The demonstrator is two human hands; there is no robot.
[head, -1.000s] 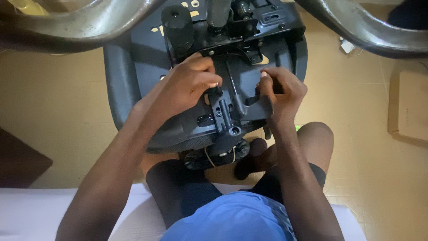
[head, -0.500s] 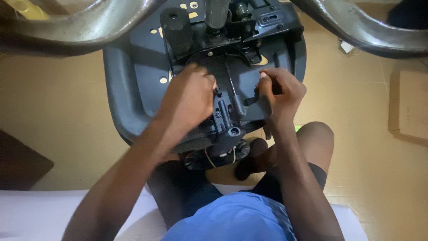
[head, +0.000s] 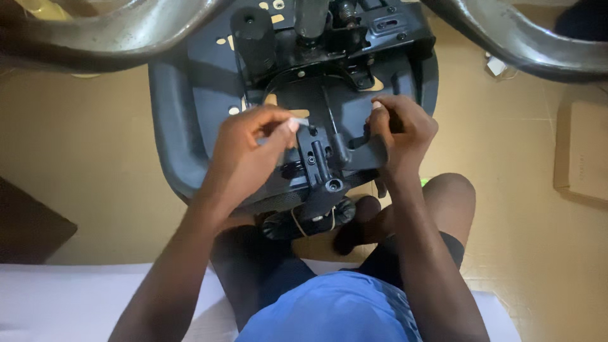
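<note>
An upturned black chair seat (head: 183,107) lies against my knees, its black metal tilt mechanism (head: 323,158) facing me. My left hand (head: 250,149) pinches a small pale metal piece (head: 303,121) between thumb and fingertips, right at the mechanism's upper left edge. My right hand (head: 402,130) is closed around the black plate on the mechanism's right side. A round black knob (head: 310,221) sits at the mechanism's near end, between my legs.
Chrome chair base arms (head: 126,31) cross the top of the view on both sides. A flat cardboard box (head: 579,152) lies on the tan floor at the right, a dark object (head: 25,221) at the left. A white surface (head: 63,297) runs under me.
My left hand lifted off the mechanism, where it lay flat, and now pinches the small pale piece. My right hand kept its grip on the right side.
</note>
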